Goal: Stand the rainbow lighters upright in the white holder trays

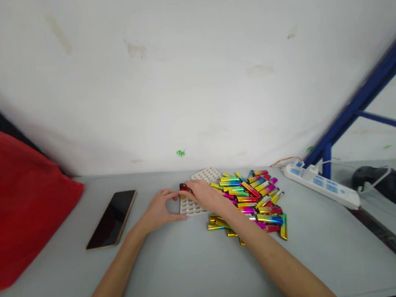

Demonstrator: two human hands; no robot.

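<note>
A white tray with rows of holes [191, 208] lies on the grey table in front of me. My left hand [161, 210] curves around its left end, thumb at the near corner and fingers at the far one. Over the tray, my right hand [202, 193] has its fingers closed on a red lighter with a black top [182, 187], mostly hidden by the fingers. A bit of yellow shows just under it. Right of the tray spreads a heap of shiny metallic lighters [247, 199] in gold, red, blue, green and magenta.
Behind my right hand is a second white holed tray [206, 174]. A dark phone [112, 219] lies to the left, near a red bag [19, 205]. At the right are a white power strip [321, 185], a blue metal frame [350, 112] and a black cabled object [374, 181].
</note>
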